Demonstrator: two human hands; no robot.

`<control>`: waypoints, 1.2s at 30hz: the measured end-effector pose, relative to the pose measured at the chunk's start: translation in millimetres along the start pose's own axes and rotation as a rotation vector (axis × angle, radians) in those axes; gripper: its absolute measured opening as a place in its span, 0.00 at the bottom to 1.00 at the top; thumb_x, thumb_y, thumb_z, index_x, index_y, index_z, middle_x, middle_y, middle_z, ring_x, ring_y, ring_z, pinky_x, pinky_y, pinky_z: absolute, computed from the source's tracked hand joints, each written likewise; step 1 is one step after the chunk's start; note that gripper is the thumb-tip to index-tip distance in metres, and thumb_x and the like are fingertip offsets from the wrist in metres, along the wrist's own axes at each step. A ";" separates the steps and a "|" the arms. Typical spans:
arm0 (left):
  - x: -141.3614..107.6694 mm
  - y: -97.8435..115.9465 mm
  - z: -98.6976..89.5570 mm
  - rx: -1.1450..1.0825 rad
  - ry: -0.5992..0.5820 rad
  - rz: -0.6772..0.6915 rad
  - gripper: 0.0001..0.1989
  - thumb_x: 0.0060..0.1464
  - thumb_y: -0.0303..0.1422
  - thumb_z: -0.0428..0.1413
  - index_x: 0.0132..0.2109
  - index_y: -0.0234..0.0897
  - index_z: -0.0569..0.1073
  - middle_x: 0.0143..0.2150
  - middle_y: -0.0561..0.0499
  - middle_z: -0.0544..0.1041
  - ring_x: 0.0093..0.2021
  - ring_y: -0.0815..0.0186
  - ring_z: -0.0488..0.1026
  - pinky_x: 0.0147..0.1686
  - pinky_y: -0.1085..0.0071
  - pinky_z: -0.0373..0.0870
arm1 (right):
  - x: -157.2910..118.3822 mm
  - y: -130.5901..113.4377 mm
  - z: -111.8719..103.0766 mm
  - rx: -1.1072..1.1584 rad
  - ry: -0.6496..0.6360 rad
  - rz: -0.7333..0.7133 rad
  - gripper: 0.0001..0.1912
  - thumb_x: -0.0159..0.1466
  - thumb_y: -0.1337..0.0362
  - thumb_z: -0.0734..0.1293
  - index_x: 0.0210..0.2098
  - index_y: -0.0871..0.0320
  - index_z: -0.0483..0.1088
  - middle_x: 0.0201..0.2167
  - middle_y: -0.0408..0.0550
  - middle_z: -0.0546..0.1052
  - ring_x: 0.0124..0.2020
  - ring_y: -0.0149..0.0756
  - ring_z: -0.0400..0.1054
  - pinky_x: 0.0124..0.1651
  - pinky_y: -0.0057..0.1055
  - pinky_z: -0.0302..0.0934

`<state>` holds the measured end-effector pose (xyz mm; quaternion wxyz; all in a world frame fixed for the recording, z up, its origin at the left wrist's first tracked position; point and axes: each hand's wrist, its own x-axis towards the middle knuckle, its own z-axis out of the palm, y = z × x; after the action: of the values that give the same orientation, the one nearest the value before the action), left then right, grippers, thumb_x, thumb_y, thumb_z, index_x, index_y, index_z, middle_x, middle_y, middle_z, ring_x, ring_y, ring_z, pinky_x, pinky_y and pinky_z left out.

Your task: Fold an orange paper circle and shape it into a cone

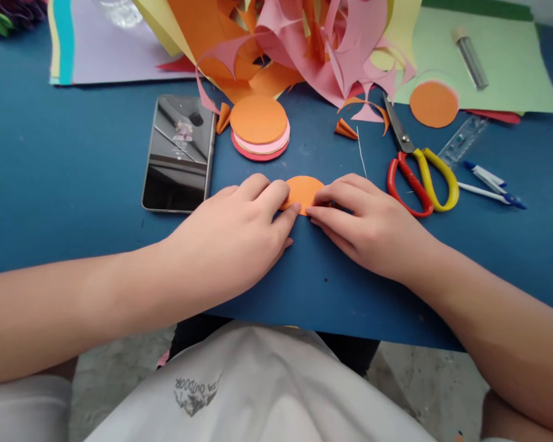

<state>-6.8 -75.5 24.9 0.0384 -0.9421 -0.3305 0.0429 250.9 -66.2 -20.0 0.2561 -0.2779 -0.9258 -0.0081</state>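
An orange paper piece with a curved top edge (303, 191) is between my two hands, low over the blue table. My left hand (253, 227) pinches its left side, thumb near the straight lower edge. On the other side, my right hand (364, 218) has its fingertips closed on the paper's right end. The fingers cover both ends of the piece. Just beyond lies a stack of paper circles, an orange one (258, 120) on top of pink and red ones. Small folded orange cones (223, 118) rest on the table, one touching the phone's side of the stack.
A phone (177, 153) lies left of the stack. Scissors (415, 159) with red and yellow handles are at the right, near pens (491, 181) and another orange circle (434, 104). Cut paper scraps (299, 43), coloured sheets (115, 49) and a small tube (470, 58) are at the back.
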 end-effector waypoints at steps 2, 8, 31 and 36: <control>-1.2 0.6 -0.9 -0.004 0.003 0.007 0.22 0.80 0.35 0.53 0.66 0.26 0.84 0.59 0.31 0.83 0.54 0.39 0.83 0.44 0.49 0.88 | 0.2 -1.6 -1.2 -0.002 -0.016 0.013 0.13 0.80 0.74 0.66 0.48 0.62 0.84 0.46 0.59 0.85 0.47 0.48 0.77 0.51 0.46 0.81; -1.9 2.1 -1.3 -0.007 0.015 0.007 0.20 0.78 0.36 0.58 0.64 0.26 0.84 0.57 0.32 0.84 0.54 0.40 0.83 0.43 0.50 0.89 | -0.5 -2.0 -1.9 -0.010 -0.003 0.019 0.11 0.79 0.74 0.67 0.48 0.60 0.83 0.45 0.58 0.85 0.46 0.47 0.76 0.49 0.44 0.80; -5.0 6.4 3.5 0.178 0.237 0.139 0.23 0.81 0.26 0.48 0.55 0.21 0.89 0.52 0.31 0.88 0.47 0.51 0.82 0.46 0.59 0.86 | 6.6 -4.9 -17.0 -0.026 -0.050 -0.075 0.10 0.76 0.75 0.72 0.50 0.71 0.87 0.49 0.60 0.92 0.49 0.53 0.86 0.53 0.45 0.88; -4.0 8.1 0.0 0.172 0.239 0.112 0.22 0.79 0.25 0.50 0.57 0.23 0.90 0.51 0.32 0.88 0.44 0.51 0.81 0.43 0.59 0.86 | 5.5 -5.2 -17.5 -0.024 -0.065 -0.058 0.12 0.79 0.74 0.69 0.51 0.63 0.88 0.50 0.56 0.92 0.50 0.52 0.87 0.52 0.48 0.89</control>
<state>-4.9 -84.3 24.3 0.1557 -0.9506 -0.2655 -0.0395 252.5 -70.5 -1.5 0.2220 -0.2543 -0.9412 -0.0174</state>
